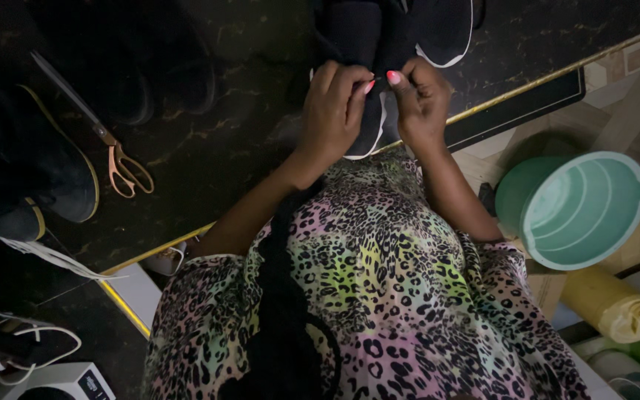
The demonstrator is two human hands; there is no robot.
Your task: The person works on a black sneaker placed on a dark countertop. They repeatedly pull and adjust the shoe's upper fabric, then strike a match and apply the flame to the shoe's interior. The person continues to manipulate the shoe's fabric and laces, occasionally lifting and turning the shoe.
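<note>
My left hand [332, 104] and my right hand [421, 100] meet over a piece of black fabric [375, 33] with a thin white edge, lying on the dark marbled tabletop [216, 148]. Both hands pinch the fabric between thumb and fingers, close together, with the pink nails almost touching. The cloth runs from my fingers up to the top of the view. Whether a needle or thread is between my fingers is too small to tell. My leopard-print dress fills the lower middle.
Gold-handled scissors [116, 159] lie on the table to the left. More dark fabric [24, 163] with a yellow edge is piled at far left. A teal plastic bucket [579, 207] and a yellow roll [612, 304] sit on the floor at right. White cords [38, 333] trail lower left.
</note>
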